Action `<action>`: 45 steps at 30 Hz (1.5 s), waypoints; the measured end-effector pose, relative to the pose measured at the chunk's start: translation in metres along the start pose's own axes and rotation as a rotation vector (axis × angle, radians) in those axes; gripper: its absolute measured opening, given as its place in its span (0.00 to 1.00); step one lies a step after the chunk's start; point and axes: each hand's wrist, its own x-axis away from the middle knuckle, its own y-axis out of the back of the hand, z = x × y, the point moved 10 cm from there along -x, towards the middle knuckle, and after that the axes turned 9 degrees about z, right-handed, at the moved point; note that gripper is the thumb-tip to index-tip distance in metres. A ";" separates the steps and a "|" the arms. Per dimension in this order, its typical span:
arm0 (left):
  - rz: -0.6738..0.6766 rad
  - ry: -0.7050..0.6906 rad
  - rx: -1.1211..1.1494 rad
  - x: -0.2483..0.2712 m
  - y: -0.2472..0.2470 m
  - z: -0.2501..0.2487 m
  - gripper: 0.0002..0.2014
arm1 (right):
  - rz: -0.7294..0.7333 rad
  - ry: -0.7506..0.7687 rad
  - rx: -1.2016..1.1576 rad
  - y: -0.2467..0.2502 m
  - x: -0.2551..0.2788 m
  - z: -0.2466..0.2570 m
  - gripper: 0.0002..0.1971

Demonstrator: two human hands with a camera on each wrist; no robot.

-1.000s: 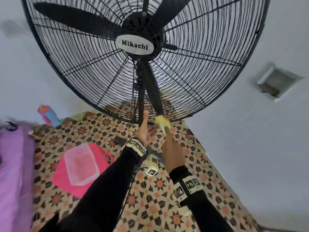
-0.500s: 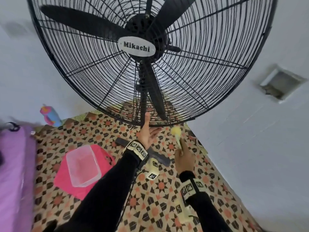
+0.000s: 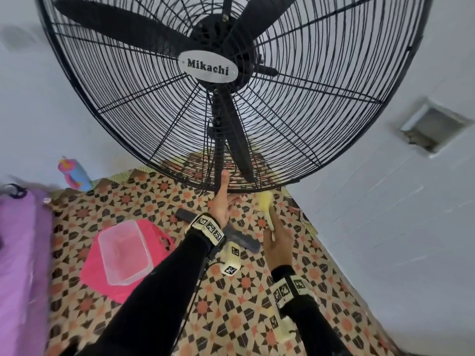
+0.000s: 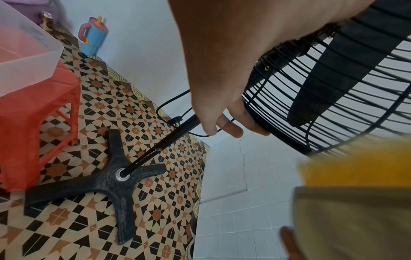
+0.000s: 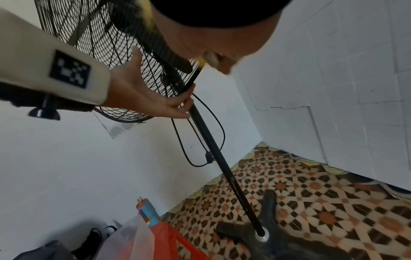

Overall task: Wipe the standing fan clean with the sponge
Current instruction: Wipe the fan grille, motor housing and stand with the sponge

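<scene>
The black standing fan fills the top of the head view, with a wire cage and a "Mikachi" badge. My left hand grips the cage's bottom rim, thumb up the front and fingers curled behind. My right hand holds the yellow sponge upright, just under the rim and right of the left hand. I cannot tell whether the sponge touches the wires. In the left wrist view the sponge is a blurred yellow block at lower right.
The fan's pole runs down to a black cross base on the patterned floor, with a looped power cord beside it. A clear tub sits on a pink stool. White walls stand close behind and to the right.
My right hand has drawn the sponge down and to the right, off the cage's lower wires. The left hand has kept its grip on the rim.
</scene>
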 end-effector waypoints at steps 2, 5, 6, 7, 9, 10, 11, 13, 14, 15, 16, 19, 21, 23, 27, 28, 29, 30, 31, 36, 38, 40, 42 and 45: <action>0.001 -0.006 -0.004 0.002 0.000 0.000 0.70 | 0.034 -0.102 0.024 -0.007 -0.011 -0.010 0.33; 0.005 -0.009 -0.006 0.002 -0.002 -0.002 0.66 | -0.009 -0.023 0.056 -0.003 -0.015 0.002 0.32; 0.004 -0.009 0.000 0.003 -0.003 -0.002 0.65 | 0.005 0.052 0.057 -0.004 -0.009 0.010 0.32; -0.001 -0.008 0.002 0.003 -0.003 -0.003 0.65 | 0.041 0.115 0.067 -0.008 -0.002 0.014 0.31; -0.003 -0.016 0.002 0.002 -0.002 -0.004 0.64 | 0.097 0.127 0.104 -0.016 0.002 0.011 0.32; 0.005 -0.015 0.005 0.001 -0.003 -0.004 0.64 | 0.081 0.065 0.114 -0.016 -0.002 0.002 0.32; 0.010 -0.011 0.003 0.002 -0.004 -0.003 0.65 | 0.048 -0.016 0.118 -0.014 -0.009 -0.010 0.33; 0.006 -0.018 0.005 0.002 -0.002 -0.003 0.67 | 0.019 -0.108 0.121 -0.007 -0.020 -0.018 0.32; -0.002 -0.021 0.010 0.001 0.000 -0.003 0.68 | 0.013 -0.079 0.127 -0.004 -0.021 -0.010 0.32; -0.006 -0.017 0.013 -0.001 0.001 -0.002 0.68 | 0.005 -0.005 0.127 -0.001 -0.018 0.000 0.31; -0.007 -0.012 0.015 -0.002 0.001 0.000 0.69 | -0.001 0.082 0.123 0.003 -0.012 0.013 0.31; -0.006 -0.010 0.039 -0.003 0.002 0.002 0.68 | -0.020 0.180 0.087 0.013 0.003 0.025 0.31; 0.012 0.003 0.048 0.003 -0.001 0.003 0.66 | -0.034 0.044 0.092 0.016 0.007 0.013 0.27; 0.045 0.037 0.051 0.013 -0.004 0.006 0.62 | -0.004 -0.135 0.084 0.011 0.014 -0.004 0.22; 0.221 0.180 -0.094 0.050 -0.039 0.029 0.48 | 0.151 -0.299 0.097 -0.011 0.026 -0.018 0.22; 0.269 0.211 -0.145 0.056 -0.048 0.041 0.43 | 0.204 -0.297 0.105 -0.014 0.024 -0.011 0.20; 0.300 0.227 -0.190 0.065 -0.058 0.045 0.42 | 0.255 -0.285 0.116 -0.017 0.020 -0.003 0.19; 0.299 0.224 -0.217 0.068 -0.063 0.051 0.43 | 0.307 -0.274 0.117 -0.019 0.015 0.004 0.18; 0.279 0.197 -0.238 0.069 -0.066 0.050 0.44 | 0.356 -0.265 0.098 -0.017 0.009 0.014 0.19; 0.210 0.090 -0.318 0.093 -0.081 0.007 0.05 | 0.177 -0.362 -0.208 0.044 -0.027 0.026 0.09; 0.171 0.030 -0.417 0.096 -0.081 -0.013 0.05 | 0.010 -0.485 -0.398 0.079 -0.045 0.014 0.11; 0.143 -0.020 -0.472 0.094 -0.076 -0.030 0.11 | -0.106 -0.519 -0.602 0.110 -0.069 0.010 0.28; 0.096 -0.060 -0.502 0.099 -0.074 -0.053 0.18 | -0.203 -0.492 -0.696 0.142 -0.100 0.007 0.40; 0.028 -0.163 -0.504 0.121 -0.073 -0.095 0.17 | -0.194 -0.435 -0.755 0.164 -0.137 0.008 0.53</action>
